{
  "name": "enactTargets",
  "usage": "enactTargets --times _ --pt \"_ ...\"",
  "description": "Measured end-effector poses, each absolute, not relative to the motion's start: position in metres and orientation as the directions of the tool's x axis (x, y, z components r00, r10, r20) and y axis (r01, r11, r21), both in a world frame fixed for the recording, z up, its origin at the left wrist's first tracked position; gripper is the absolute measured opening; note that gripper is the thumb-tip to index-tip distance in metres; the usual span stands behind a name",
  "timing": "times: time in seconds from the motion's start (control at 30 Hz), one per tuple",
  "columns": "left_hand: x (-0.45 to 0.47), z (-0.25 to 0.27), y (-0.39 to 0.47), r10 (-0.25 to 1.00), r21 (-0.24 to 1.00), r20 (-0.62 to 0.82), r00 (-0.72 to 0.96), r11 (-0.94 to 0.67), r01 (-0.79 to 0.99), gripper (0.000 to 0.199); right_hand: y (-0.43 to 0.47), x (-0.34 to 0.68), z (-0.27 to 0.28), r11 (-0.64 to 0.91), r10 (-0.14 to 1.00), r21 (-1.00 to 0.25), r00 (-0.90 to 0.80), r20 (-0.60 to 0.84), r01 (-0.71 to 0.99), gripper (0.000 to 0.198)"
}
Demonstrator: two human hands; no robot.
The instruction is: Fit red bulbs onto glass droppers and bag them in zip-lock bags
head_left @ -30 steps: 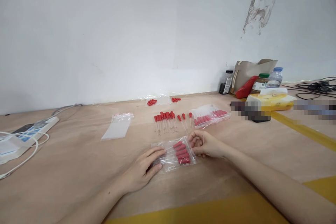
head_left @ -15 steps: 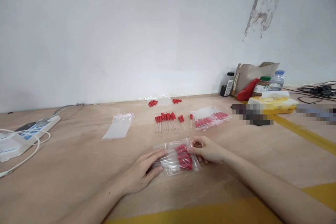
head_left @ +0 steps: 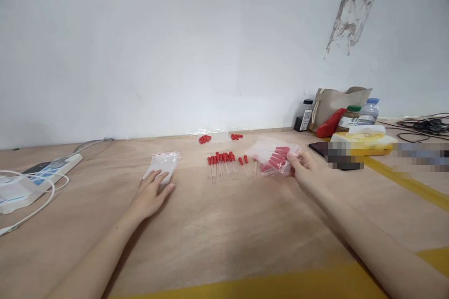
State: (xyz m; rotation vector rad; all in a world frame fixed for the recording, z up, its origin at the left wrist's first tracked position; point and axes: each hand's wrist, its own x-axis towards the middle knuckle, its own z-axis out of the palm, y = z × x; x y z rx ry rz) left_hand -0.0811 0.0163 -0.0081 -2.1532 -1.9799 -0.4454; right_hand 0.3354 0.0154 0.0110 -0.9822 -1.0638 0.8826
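My right hand [head_left: 302, 164] pinches one end of a clear zip bag [head_left: 277, 158] with several red-bulbed droppers inside. That bag is over the spot where another filled bag lay, largely hiding it. On the left, my left hand [head_left: 152, 194] rests with fingers spread on a stack of flat clear zip bags [head_left: 167, 163]. Between the hands lies a row of loose glass droppers [head_left: 222, 163] with red bulbs pointing away from me. Two more droppers [head_left: 245, 163] lie just right of the row, and a further one is partly covered by the held bag.
Small red rubber bulbs [head_left: 205, 139] lie near the wall on clear plastic. A power strip [head_left: 45, 182] with white cables is at the left. Back right are a tissue pack [head_left: 365, 142], a dark bottle [head_left: 303, 117], a jar [head_left: 351, 119], a grey bag [head_left: 336, 98] and a phone [head_left: 317, 149].
The filled dropper bag has gone from the near middle to the right, carried by my right hand. My left hand has let go of it and moved left onto the flat bags.
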Motion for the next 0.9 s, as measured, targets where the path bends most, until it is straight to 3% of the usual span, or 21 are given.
enactTargets --times 0.17,0.4,0.67,0.9 --pt "-0.089 -0.011 0.021 0.973 0.047 0.220 -0.072 0.064 0.997 0.054 0.034 0.350 -0.009 0.366 0.842 -0.912 0.350 0.409 0.185 0.035" --pt "-0.075 -0.003 0.010 0.990 -0.012 0.140 -0.035 0.037 0.999 0.047 0.038 0.325 -0.025 0.272 0.842 -0.864 0.329 0.427 0.423 0.031" --pt "-0.062 0.008 0.001 0.990 -0.116 0.138 0.033 -0.017 0.993 0.031 0.041 0.307 -0.006 0.036 0.928 -0.735 0.251 0.276 0.677 0.031" --pt "-0.067 0.005 0.010 0.984 -0.122 0.177 -0.012 0.034 0.992 0.030 0.044 0.313 -0.004 -0.147 0.988 -0.713 0.131 -0.079 0.685 0.052"
